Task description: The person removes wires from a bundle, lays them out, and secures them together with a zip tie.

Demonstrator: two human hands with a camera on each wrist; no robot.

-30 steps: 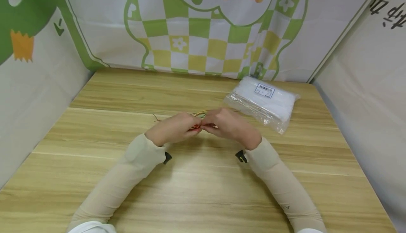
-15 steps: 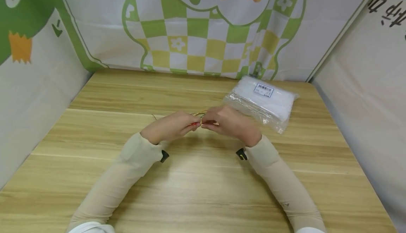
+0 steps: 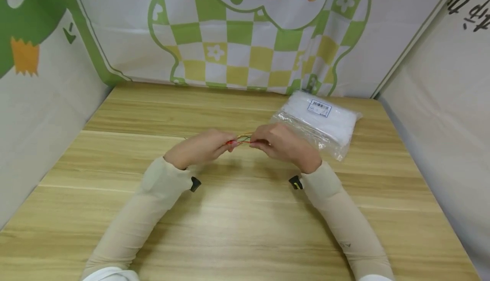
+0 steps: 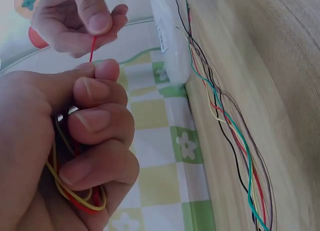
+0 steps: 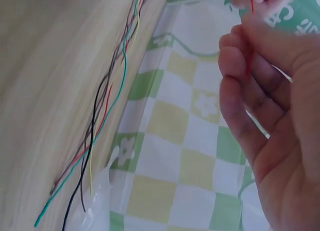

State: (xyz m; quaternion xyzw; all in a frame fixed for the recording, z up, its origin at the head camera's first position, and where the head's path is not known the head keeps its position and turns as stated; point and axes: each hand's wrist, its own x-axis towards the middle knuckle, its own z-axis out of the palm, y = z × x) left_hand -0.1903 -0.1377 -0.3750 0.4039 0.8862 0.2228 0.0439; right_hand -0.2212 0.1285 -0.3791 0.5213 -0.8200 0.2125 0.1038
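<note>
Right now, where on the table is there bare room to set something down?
Bare wood shows on the table between the left sleeve and right sleeve, and outside each sleeve toward the table's side edges. It's crowded farther back: the left hand and right hand hold a red wire between them; loose wires and the bagged package lie beyond.

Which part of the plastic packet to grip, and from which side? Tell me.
Probably the fuller right end of the plastic packet, from the right: it lies flat, and its near-left edge looks like loose clear film, near the right hand.
</note>
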